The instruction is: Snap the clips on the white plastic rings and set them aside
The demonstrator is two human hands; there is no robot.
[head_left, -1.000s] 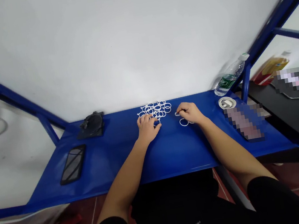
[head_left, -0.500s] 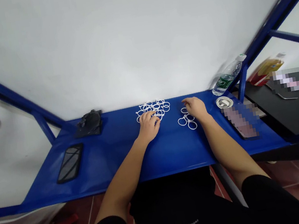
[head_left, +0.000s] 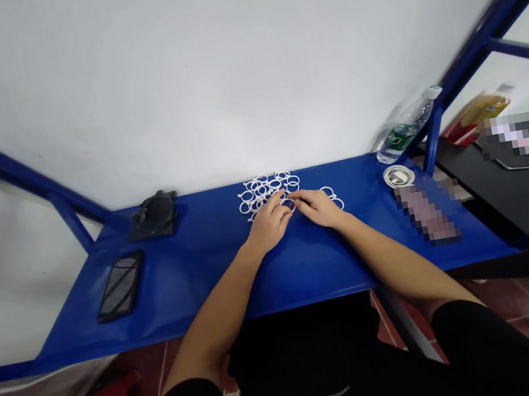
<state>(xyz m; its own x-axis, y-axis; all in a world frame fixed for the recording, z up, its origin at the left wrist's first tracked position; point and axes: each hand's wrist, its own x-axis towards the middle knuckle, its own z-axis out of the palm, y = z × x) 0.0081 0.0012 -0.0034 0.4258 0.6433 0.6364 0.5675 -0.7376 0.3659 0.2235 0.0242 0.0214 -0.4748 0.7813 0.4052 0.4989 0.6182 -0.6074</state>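
A pile of thin white plastic rings [head_left: 260,190], each with a small knob or eyelet, lies on the blue table [head_left: 195,270] near the wall. At the pile's front edge, my left hand [head_left: 269,223] has its fingers bent round one white ring [head_left: 288,203]. My right hand [head_left: 319,207] meets it from the other side, thumb and index finger closed at the same ring. The fingers partly hide that ring. Just behind my right hand lies a smaller group of white rings [head_left: 335,198], partly covered by the hand.
On the left are a black plastic bag [head_left: 153,216] and a dark phone [head_left: 121,286]. A water bottle [head_left: 407,127], a roll of white tape [head_left: 398,176] and a blurred-out flat object [head_left: 426,211] are on the right. Blue frame bars rise at both sides.
My right hand has moved left from the smaller ring group to meet my left hand at the pile. A ring now shows between the two hands. The view has shifted slightly.
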